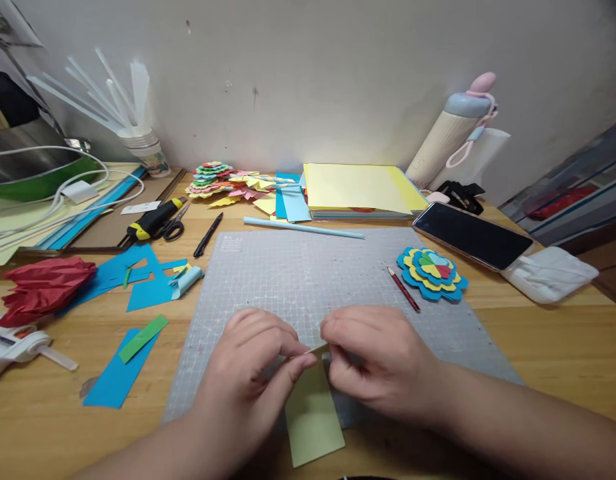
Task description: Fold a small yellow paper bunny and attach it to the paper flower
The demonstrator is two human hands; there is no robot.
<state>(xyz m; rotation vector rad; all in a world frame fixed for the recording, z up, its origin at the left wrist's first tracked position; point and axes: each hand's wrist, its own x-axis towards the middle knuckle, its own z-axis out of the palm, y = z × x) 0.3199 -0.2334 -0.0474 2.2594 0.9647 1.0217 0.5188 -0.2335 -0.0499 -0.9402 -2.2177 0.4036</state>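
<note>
A strip of pale yellow-green paper point(315, 420) hangs down between my two hands, over the near edge of the grey cutting mat point(268, 273). My left hand point(253, 373) pinches its upper left corner between thumb and forefinger. At the upper right corner, my right hand point(375, 357) grips the same paper with curled fingers, partly hiding it. The top edge looks bent between the fingertips. To the right on the mat lie a dark red pencil point(404, 291) and a layered paper flower point(433, 272) in blue, yellow, green and red.
Blue paper scraps point(121, 370), crumpled red paper point(48, 287) and a glue gun point(18, 347) lie left. Behind the mat are a rolled pale-blue paper stick point(303, 227), a pen point(208, 235), scissors point(174, 227) and stacked yellow paper point(358, 187). A phone point(473, 235) rests right.
</note>
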